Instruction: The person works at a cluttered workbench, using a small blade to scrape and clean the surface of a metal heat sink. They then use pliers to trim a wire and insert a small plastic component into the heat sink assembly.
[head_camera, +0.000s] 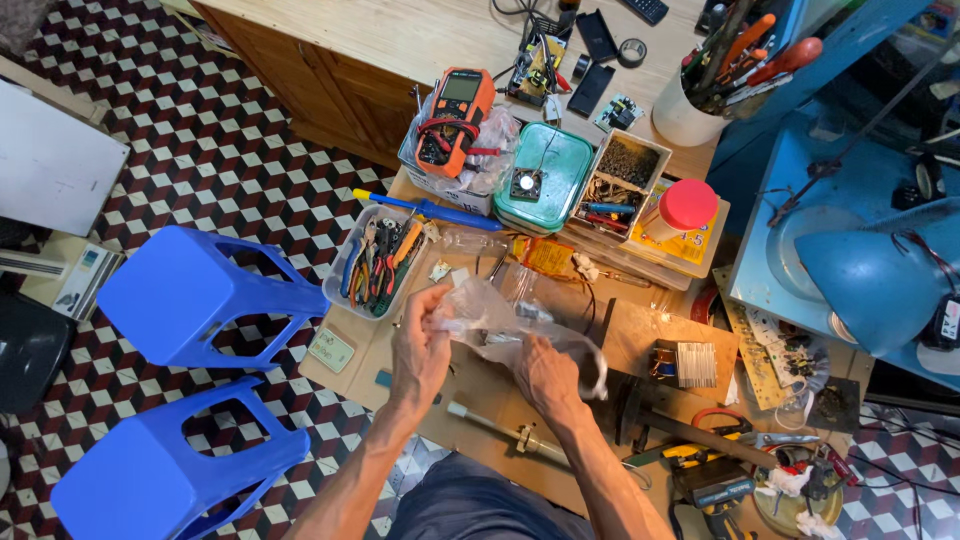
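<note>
Both of my hands hold a crumpled clear plastic bag (500, 322) above the cluttered wooden workbench (640, 335). My left hand (420, 345) pinches the bag's left edge with its fingers closed on the plastic. My right hand (545, 378) grips the bag's lower right part, where a strip of plastic loops around to the right. Small items show faintly inside the bag, but I cannot tell what they are.
A tray of pliers (375, 262) lies left of my hands. Behind it are an orange multimeter (455, 118), a teal lidded box (545, 175), a blue screwdriver (430, 210) and a red-capped jar (680, 208). Two blue plastic stools (190, 300) stand on the checkered floor. A blue lamp (875, 280) is at right.
</note>
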